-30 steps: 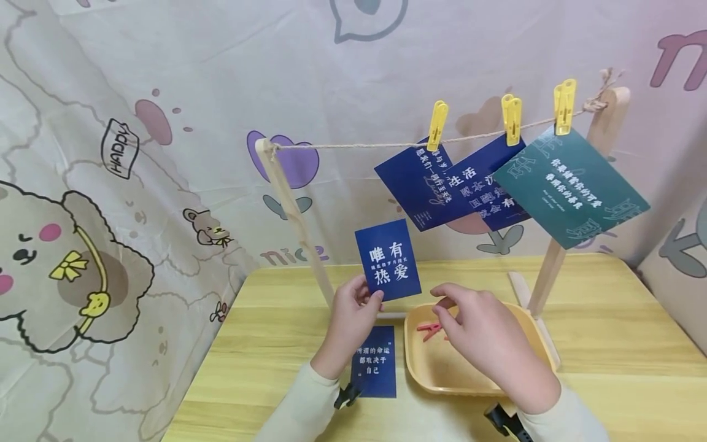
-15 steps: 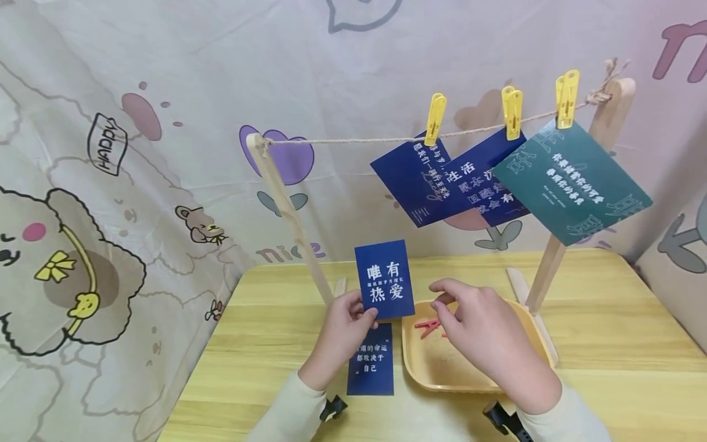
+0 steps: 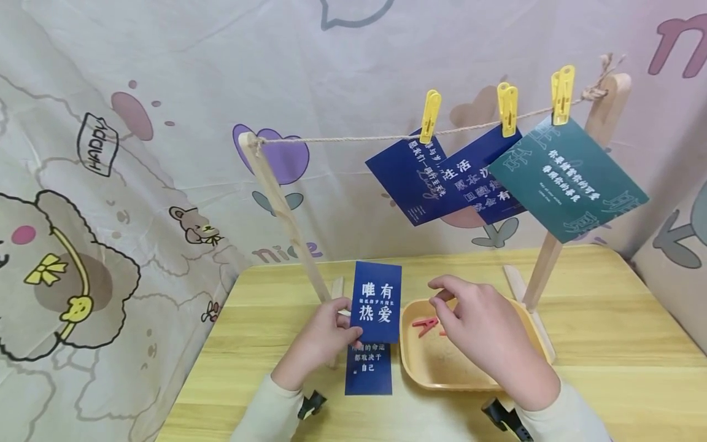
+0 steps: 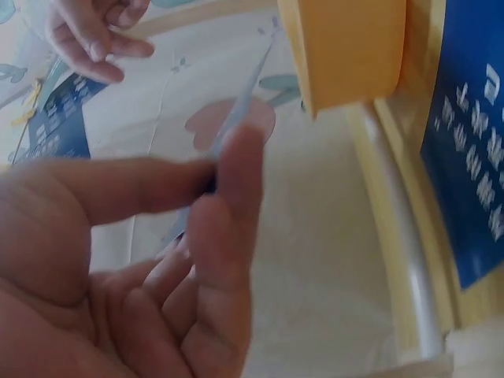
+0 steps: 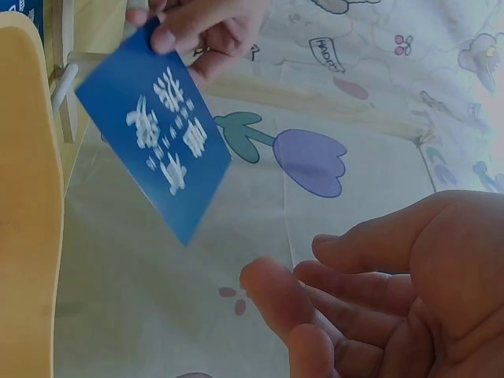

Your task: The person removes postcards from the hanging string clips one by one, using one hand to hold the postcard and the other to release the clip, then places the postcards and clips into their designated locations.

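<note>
My left hand (image 3: 317, 337) pinches a dark blue card (image 3: 377, 301) with white characters by its lower left edge. In the left wrist view the card (image 4: 242, 106) shows nearly edge-on between thumb and fingers. Below it in the head view, a second blue card (image 3: 368, 379) lies on the table, its upper part covered by the held one. My right hand (image 3: 488, 334) hovers over a yellow plastic basket (image 3: 442, 365), fingers loosely bent and holding nothing. Red clothespins (image 3: 424, 326) lie in that basket, partly hidden by the hand.
A twine line (image 3: 342, 139) runs between two wooden posts (image 3: 284, 215). Yellow clothespins (image 3: 430, 116) hold two blue cards (image 3: 405, 175) and a green card (image 3: 569, 184) on its right half. Behind stands a patterned cloth (image 3: 182, 73); the table (image 3: 221, 368) is wood-grained.
My left hand has come down and to the left with the blue card, which now stands straighter and overlaps the card on the table. The right hand has hardly moved.
</note>
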A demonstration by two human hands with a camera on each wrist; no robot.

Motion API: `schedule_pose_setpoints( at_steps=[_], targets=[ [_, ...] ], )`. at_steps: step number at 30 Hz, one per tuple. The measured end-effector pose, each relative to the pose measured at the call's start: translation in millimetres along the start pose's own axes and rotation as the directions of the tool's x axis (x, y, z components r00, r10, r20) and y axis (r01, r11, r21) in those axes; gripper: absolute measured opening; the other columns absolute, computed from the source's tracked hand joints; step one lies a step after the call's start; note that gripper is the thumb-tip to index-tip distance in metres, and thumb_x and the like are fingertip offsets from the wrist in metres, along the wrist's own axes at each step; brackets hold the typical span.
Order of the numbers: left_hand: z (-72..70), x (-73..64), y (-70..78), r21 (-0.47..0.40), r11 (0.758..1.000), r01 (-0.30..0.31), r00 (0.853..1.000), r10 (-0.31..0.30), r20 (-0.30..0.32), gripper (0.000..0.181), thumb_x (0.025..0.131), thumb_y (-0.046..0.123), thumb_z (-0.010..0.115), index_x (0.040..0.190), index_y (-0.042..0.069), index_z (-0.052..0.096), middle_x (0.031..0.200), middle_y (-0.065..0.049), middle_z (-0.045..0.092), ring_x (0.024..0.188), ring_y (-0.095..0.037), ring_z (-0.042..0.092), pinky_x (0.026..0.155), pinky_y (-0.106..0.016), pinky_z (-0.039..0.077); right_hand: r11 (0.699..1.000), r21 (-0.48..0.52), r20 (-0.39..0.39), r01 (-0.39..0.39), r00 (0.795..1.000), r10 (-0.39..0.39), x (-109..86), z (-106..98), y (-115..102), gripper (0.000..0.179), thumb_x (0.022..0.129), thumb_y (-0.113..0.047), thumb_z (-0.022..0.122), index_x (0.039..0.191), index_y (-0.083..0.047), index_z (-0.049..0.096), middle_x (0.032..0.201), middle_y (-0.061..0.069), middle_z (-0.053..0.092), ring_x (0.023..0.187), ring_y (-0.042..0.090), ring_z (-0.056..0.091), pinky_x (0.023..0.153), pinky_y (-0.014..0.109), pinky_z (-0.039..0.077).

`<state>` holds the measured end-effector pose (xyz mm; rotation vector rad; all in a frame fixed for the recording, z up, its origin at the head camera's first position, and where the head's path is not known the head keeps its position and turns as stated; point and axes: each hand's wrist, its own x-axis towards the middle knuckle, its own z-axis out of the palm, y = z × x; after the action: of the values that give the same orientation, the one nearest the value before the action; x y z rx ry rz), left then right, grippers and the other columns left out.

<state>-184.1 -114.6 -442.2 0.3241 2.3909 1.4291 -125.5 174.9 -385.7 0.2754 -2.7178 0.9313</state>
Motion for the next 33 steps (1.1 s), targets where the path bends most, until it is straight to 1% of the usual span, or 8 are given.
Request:
schedule_pose_setpoints(
  at_steps=[8,11,13,16,19,22,25,33],
  targets=[
    [-11.1,-2.5,-2.9,0.062,0.996,0.057,0.991,-0.064,0.115,0.052,0.096,-0.010,0.071,0.145,-0.003,0.055,0.089,-0.012,0.075,0.072,-0.030,0.078,0.067,-0.048,0.068,1.000,0.000,0.023,-0.002,1.000,0.002,1.1,3.9,1.4,0.022,0.102,-0.018,0.072,0.123,-0.015,0.078,0.102,0.000,0.083,0.059,0.002,0.057,0.049,0.026,0.047],
    [-12.5,-2.4,-4.4,0.079,0.995,0.059,0.984,-0.072,0.162,0.061,0.094,-0.011,0.073,0.151,-0.003,0.051,0.085,-0.013,0.074,0.070,-0.028,0.079,0.056,-0.039,0.063,1.000,0.016,0.059,-0.001,0.998,0.000,2.9,13.7,2.9,0.024,0.103,-0.018,0.073,0.126,-0.014,0.076,0.104,0.000,0.083,0.061,0.002,0.062,0.052,0.027,0.052],
    [-13.5,-2.6,-5.0,0.058,0.997,0.059,0.978,-0.069,0.196,0.063,0.094,-0.012,0.072,0.153,-0.003,0.049,0.083,-0.014,0.074,0.068,-0.026,0.078,0.052,-0.032,0.059,1.000,0.022,0.093,0.011,0.996,-0.013,3.7,23.9,3.3,0.034,0.101,-0.018,0.076,0.134,-0.013,0.073,0.117,0.004,0.081,0.070,0.006,0.070,0.062,0.031,0.060],
    [-15.0,-3.3,-4.6,0.028,0.998,0.061,0.970,-0.065,0.235,0.064,0.094,-0.011,0.072,0.153,-0.004,0.047,0.082,-0.014,0.074,0.068,-0.026,0.079,0.050,-0.024,0.052,0.999,0.011,0.160,0.047,0.986,-0.048,3.6,42.4,1.3,0.069,0.095,-0.025,0.085,0.157,-0.017,0.056,0.152,0.010,0.066,0.106,0.022,0.079,0.087,0.046,0.067],
    [-16.4,-4.3,-2.7,0.016,0.999,0.052,0.964,-0.054,0.262,0.065,0.094,-0.010,0.072,0.154,-0.004,0.047,0.083,-0.015,0.075,0.069,-0.027,0.079,0.051,-0.024,0.054,0.995,-0.023,0.226,0.099,0.970,-0.091,1.1,58.1,-2.3,0.115,0.084,-0.034,0.096,0.174,-0.031,0.024,0.180,0.012,0.026,0.150,0.041,0.053,0.110,0.065,0.055],
    [-17.7,-5.1,-0.7,0.023,0.999,0.032,0.956,-0.037,0.290,0.065,0.096,-0.007,0.071,0.155,-0.002,0.046,0.085,-0.014,0.078,0.071,-0.026,0.080,0.055,-0.028,0.059,0.987,-0.052,0.253,0.149,0.958,-0.131,-1.6,69.7,-5.5,0.140,0.073,-0.041,0.103,0.175,-0.039,0.006,0.185,0.008,0.001,0.168,0.045,0.016,0.120,0.073,0.039],
    [-18.6,-6.0,1.2,0.026,1.000,0.016,0.948,-0.024,0.317,0.063,0.097,-0.006,0.071,0.155,0.000,0.047,0.087,-0.012,0.080,0.073,-0.026,0.081,0.059,-0.030,0.063,0.977,-0.079,0.255,0.198,0.952,-0.172,-3.6,79.0,-7.0,0.149,0.067,-0.049,0.105,0.175,-0.037,0.004,0.185,0.010,-0.001,0.170,0.044,0.003,0.125,0.074,0.030],
    [-20.5,-9.3,5.2,-0.009,1.000,0.013,0.929,-0.009,0.371,0.058,0.098,-0.005,0.069,0.152,0.002,0.049,0.094,-0.012,0.083,0.077,-0.029,0.082,0.056,-0.024,0.058,0.964,-0.089,0.254,0.249,0.942,-0.220,-5.7,92.5,-7.5,0.149,0.066,-0.053,0.104,0.176,-0.035,0.005,0.184,0.014,0.007,0.170,0.043,0.004,0.133,0.067,0.019]
  ],
)
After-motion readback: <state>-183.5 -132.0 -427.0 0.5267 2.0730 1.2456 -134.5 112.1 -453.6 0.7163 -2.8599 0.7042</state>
